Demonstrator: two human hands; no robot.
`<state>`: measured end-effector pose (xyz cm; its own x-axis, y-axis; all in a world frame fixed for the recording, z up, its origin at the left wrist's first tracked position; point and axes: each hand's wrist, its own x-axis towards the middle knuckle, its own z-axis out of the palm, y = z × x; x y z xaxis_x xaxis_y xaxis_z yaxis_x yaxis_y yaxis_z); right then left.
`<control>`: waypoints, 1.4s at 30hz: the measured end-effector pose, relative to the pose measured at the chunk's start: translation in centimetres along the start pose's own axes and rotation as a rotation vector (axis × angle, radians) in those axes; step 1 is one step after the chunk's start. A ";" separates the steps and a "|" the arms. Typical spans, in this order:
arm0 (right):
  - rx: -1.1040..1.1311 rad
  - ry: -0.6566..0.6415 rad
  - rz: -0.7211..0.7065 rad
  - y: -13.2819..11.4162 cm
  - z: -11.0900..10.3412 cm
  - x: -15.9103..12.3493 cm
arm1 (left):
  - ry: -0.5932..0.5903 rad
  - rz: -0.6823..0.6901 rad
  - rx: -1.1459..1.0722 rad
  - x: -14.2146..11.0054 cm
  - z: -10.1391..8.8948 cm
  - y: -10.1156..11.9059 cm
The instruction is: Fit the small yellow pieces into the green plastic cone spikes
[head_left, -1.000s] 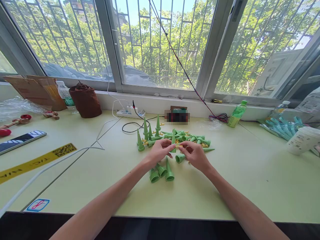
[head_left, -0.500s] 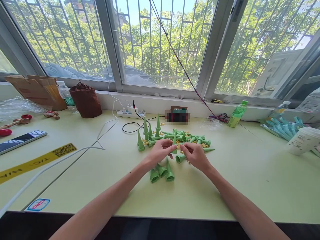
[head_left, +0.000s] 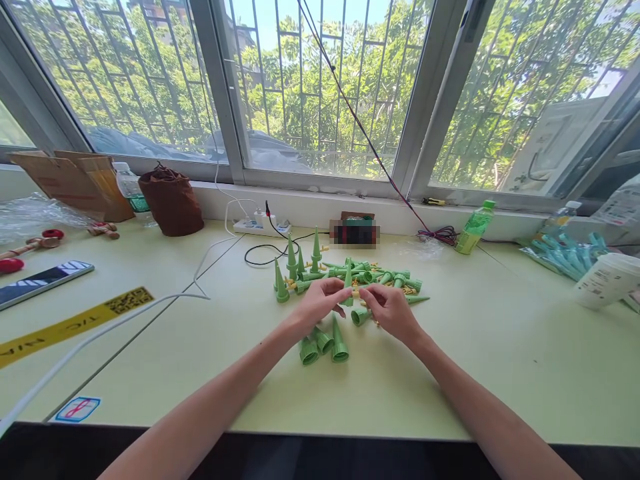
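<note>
Slim green plastic cone (head_left: 349,273) is pointing upward just below frame centre, left hand (head_left: 320,303) pinching its lower part; short yellow plastic peg (head_left: 355,293) is sitting at its side, right hand (head_left: 390,308) gripping it. Three hollow green plastic cones (head_left: 340,347) are lying lower centre.

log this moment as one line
left hand: holds green cone, tip up; right hand: pinches yellow piece beside cone; near: lying green cones
</note>
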<state>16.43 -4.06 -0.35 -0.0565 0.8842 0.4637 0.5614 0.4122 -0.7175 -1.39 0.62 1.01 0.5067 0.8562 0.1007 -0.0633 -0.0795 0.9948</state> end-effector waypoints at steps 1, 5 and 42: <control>0.002 0.004 -0.004 0.0 0.0 0.0 | 0.006 -0.006 -0.004 0.0 0.0 0.0; 0.034 0.010 -0.014 0.2 0.1 0.0 | 0.015 -0.016 -0.007 0.0 0.0 0.1; 0.104 -0.042 0.021 0.4 0.2 -0.1 | 0.012 0.080 0.103 0.0 0.1 0.0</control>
<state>16.51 -3.89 -0.80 -0.0816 0.9003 0.4275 0.4741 0.4124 -0.7779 -1.30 0.52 0.97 0.4931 0.8511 0.1802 -0.0137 -0.1995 0.9798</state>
